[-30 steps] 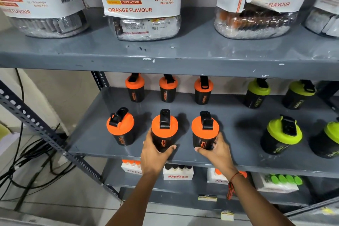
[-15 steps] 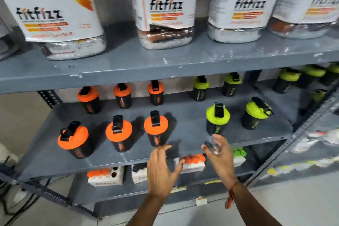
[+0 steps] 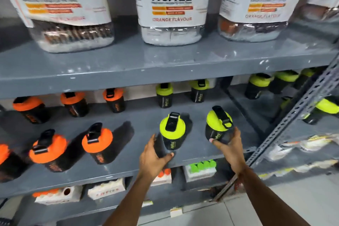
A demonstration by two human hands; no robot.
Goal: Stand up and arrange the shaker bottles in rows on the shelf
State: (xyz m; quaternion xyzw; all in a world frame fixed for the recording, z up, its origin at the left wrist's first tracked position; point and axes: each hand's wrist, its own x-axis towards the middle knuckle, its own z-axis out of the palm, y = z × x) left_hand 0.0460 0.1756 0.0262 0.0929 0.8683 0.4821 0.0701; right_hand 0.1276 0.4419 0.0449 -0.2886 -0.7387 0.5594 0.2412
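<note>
Black shaker bottles stand in two rows on the grey middle shelf (image 3: pixel 128 163). Orange-lidded ones (image 3: pixel 96 143) fill the left side, green-lidded ones the right. My left hand (image 3: pixel 154 158) wraps the lower body of the front green-lidded shaker (image 3: pixel 171 130), thumb at its base. My right hand (image 3: pixel 229 145) grips the base of the second front green-lidded shaker (image 3: pixel 218 124), which leans slightly to the right. Two more green-lidded shakers (image 3: pixel 165 95) stand in the back row behind them.
Large fitfizz jars (image 3: pixel 172 5) sit on the upper shelf, overhanging the work area. A perforated steel upright (image 3: pixel 300 113) runs diagonally at the right; beyond it more green-lidded shakers (image 3: pixel 256 86) stand on the neighbouring shelf. Small white boxes (image 3: pixel 200 170) line the lower shelf.
My view and both hands have shifted right, from the front orange-lidded shakers to the two front green-lidded ones. Both hands, open half a second ago, now grip those shakers.
</note>
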